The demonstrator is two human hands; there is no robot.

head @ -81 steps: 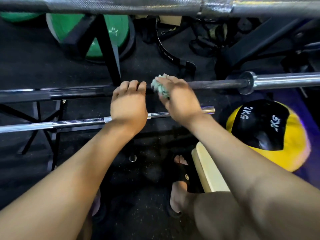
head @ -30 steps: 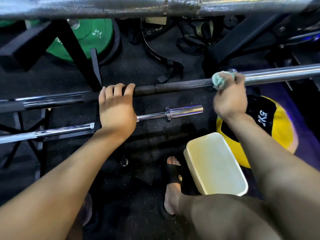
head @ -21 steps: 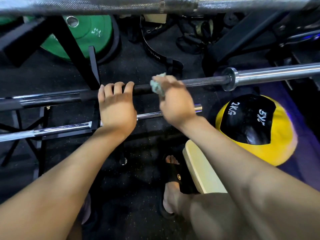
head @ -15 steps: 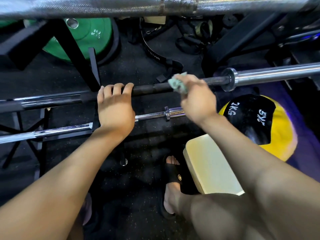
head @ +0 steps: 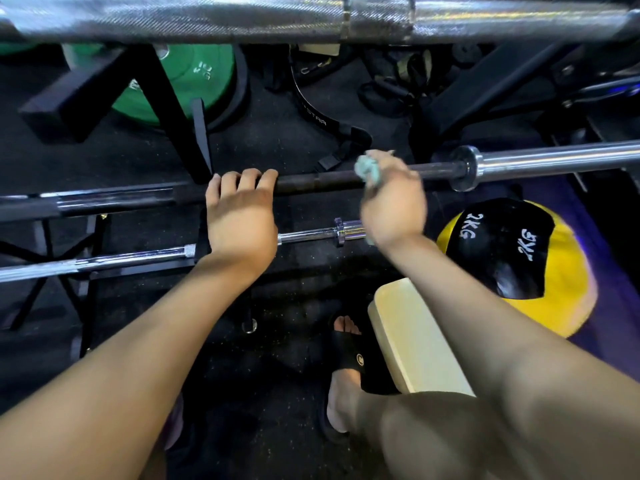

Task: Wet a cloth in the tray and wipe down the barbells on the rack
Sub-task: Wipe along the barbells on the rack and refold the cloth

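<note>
- Dark rubber floor [head: 284,133] lies under a black rack [head: 199,147] carrying three barbells: one at the top edge [head: 207,19], a middle bar [head: 318,180], a thin lower bar [head: 104,259].
- Left hand [head: 242,216] curls its grip over the middle bar.
- Right hand [head: 391,199] presses one bunched cloth [head: 369,169] round that bar, bare shaft on both sides up to the collar.
- One cream tray [head: 412,341] sits beside a sandalled foot [head: 346,368], one yellow ball [head: 568,278] just beyond.
</note>
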